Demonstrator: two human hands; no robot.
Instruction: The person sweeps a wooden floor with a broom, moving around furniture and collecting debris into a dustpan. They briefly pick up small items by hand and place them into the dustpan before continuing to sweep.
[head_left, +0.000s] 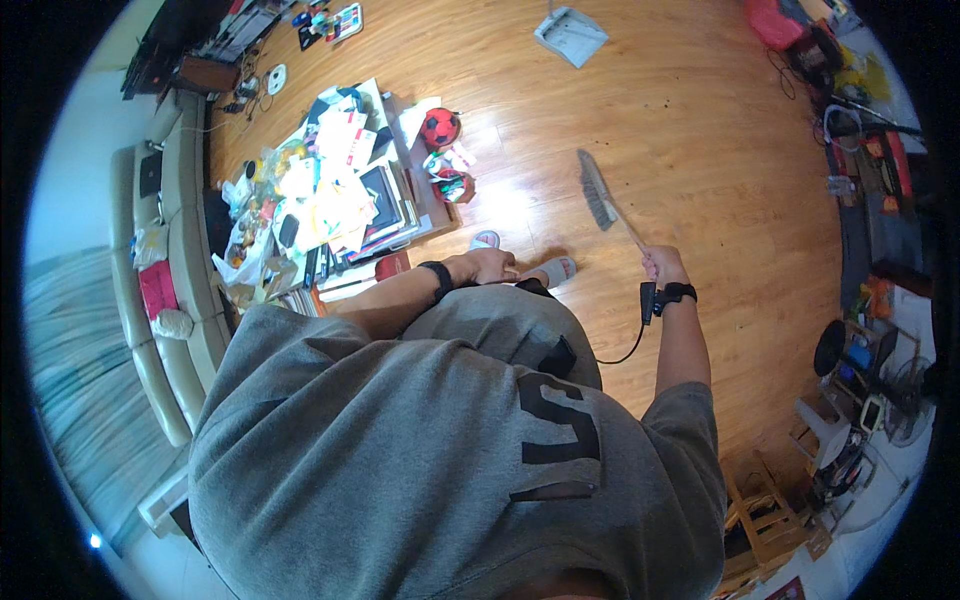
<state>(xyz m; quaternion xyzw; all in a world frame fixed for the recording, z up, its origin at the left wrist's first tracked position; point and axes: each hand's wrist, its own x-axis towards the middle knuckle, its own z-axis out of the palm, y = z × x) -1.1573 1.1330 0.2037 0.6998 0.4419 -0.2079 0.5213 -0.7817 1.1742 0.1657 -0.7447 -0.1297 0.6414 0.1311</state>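
My right hand (663, 266) grips the thin wooden handle of a floor brush (598, 192). The brush's grey bristles lie on or just above the wood floor, angled up and left of the hand. My left hand (491, 266) holds nothing that I can see and rests at or just over my knee, fingers loosely apart. A light grey dustpan (571, 36) sits farther off on the floor, its upright handle cut off by the top edge. Small dark specks of debris (600, 142) lie scattered on the floor around the brush.
A coffee table (435, 196) at left is heaped with papers, books and bags. Beside it lie a red and black ball (440, 127) and a red basket (454, 186). A pale sofa (191, 300) lines the left. Chairs (821, 431) and clutter fill the right side.
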